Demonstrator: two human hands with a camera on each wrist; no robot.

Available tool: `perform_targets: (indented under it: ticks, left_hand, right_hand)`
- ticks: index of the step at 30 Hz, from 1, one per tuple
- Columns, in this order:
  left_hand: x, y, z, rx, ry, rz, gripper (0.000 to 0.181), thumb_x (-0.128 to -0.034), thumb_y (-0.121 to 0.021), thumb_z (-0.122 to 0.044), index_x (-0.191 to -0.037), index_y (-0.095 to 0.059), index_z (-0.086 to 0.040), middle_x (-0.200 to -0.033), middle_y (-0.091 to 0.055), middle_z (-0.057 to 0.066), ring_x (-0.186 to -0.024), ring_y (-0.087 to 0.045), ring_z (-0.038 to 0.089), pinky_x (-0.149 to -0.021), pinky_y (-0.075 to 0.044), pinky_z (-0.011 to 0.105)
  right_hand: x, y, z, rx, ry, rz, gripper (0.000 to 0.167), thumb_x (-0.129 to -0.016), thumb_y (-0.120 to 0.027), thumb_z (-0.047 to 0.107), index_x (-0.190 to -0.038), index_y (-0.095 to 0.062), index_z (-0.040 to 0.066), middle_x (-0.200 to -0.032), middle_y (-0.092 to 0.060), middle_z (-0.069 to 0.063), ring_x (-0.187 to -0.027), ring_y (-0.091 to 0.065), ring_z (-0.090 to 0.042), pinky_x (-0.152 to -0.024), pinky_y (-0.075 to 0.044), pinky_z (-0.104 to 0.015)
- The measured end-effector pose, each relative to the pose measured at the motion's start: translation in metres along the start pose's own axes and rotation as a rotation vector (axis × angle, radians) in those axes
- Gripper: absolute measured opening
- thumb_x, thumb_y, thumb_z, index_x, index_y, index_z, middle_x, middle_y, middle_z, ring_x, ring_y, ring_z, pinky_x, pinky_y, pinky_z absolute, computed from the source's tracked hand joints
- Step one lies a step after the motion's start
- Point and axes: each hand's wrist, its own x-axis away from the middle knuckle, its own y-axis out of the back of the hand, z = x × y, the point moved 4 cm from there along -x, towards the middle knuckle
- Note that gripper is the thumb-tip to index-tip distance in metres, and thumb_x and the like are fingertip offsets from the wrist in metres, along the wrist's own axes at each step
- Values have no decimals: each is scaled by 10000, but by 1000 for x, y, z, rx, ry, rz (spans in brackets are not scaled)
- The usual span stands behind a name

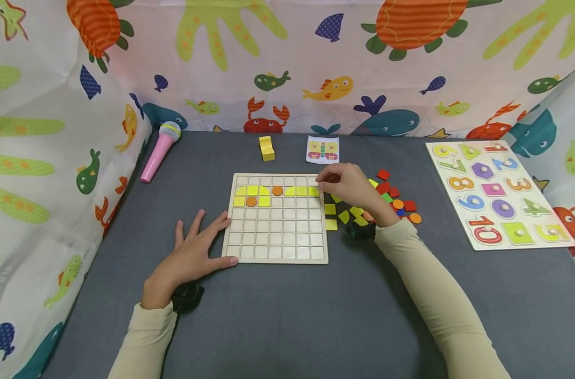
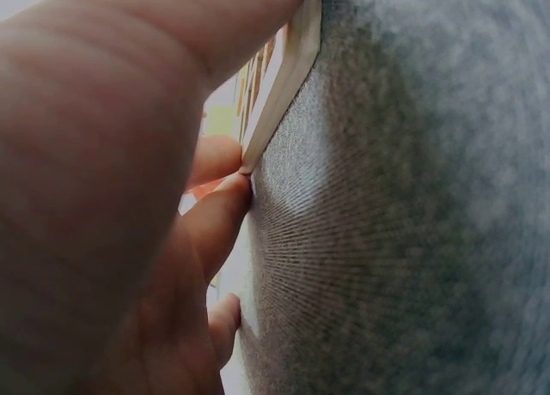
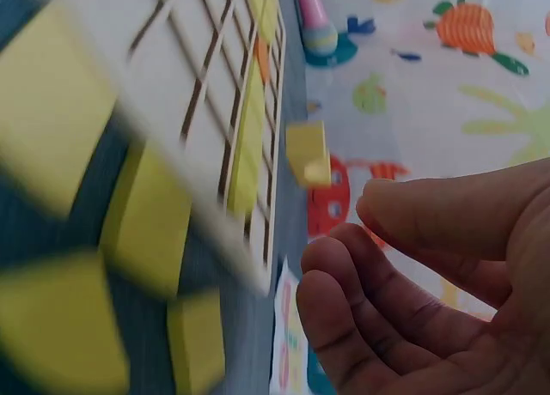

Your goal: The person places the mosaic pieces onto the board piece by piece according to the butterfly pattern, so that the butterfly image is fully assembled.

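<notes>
A wooden grid board (image 1: 278,239) lies on the grey cloth. Yellow tiles (image 1: 252,190) and two orange round tiles (image 1: 277,190) sit in its upper rows. My left hand (image 1: 192,255) is spread at the board's left side, thumb and fingertips touching the edge; in the left wrist view, fingers (image 2: 225,219) meet the board's rim (image 2: 288,77). My right hand (image 1: 351,184) hovers by the upper right corner, near the last yellow tile of the row. In the right wrist view, thumb and fingers (image 3: 322,305) are bent slightly and apart, with nothing visible between them.
Loose red, yellow, green, blue and orange tiles (image 1: 384,188) lie right of the board, partly under my right arm. Behind it stand a yellow block (image 1: 266,148) and a butterfly pattern card (image 1: 323,150). A pink microphone (image 1: 158,155) lies left, a number puzzle (image 1: 498,195) right.
</notes>
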Motion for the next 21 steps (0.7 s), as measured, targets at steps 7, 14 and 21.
perform_targets:
  ticks: [7, 14, 21]
  left_hand:
    - [1, 2, -2, 6, -6, 1, 1017, -900, -806, -613, -1678, -371, -125, -1761, -250, 116, -1608, 50, 495, -1150, 184, 762]
    - [0, 2, -2, -6, -3, 0, 1026, -893, -809, -618, -1678, -371, -124, -1760, -250, 126, -1605, 50, 503, -1146, 188, 766]
    - [0, 1, -1, -1, 0, -2, 1031, -889, -810, -621, -1679, -370, -126, -1758, -252, 133, -1605, 51, 501, -1148, 195, 759]
  right_hand:
    - [20, 31, -28, 56, -82, -20, 191, -1042, -691, 82, -1193, -760, -11, -1132, -744, -160, -1007, -666, -299, -896, -548, -465]
    - [33, 41, -46, 197, -126, 58, 260, -985, -745, 60, -1227, -757, -34, -1160, -703, -195, -1023, -610, -334, -914, -512, -506]
    - [39, 38, -54, 236, -73, 140, 273, -952, -761, 17, -1197, -733, -98, -1188, -603, -241, -972, -544, -347, -825, -478, -467]
